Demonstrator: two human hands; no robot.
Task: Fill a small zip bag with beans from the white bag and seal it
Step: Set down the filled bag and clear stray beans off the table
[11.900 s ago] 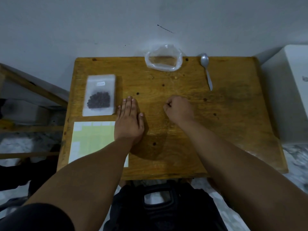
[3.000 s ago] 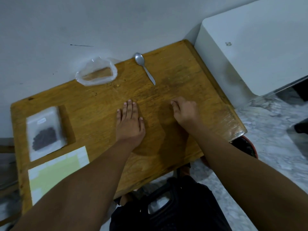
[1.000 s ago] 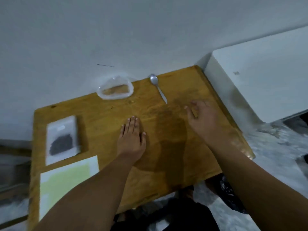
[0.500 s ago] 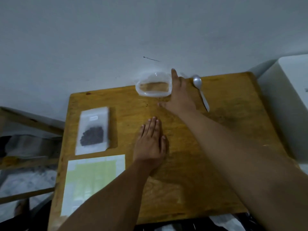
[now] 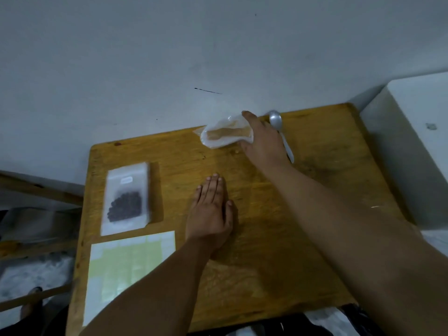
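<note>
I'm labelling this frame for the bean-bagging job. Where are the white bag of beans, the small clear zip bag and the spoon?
white bag (image 5: pixel 127 197), head view, on the dark beans showing through.
small zip bag (image 5: pixel 224 134), head view, on its clear middle.
spoon (image 5: pixel 275 119), head view, on the bowl.

The left hand (image 5: pixel 210 214) lies flat, palm down, fingers (image 5: pixel 213 187) straight and close together, thumb out to the side, its forearm running back toward the near left. The right arm stretches far forward, and the right hand (image 5: pixel 263 141) is turned on edge with its fingers curled in a pinch.
</note>
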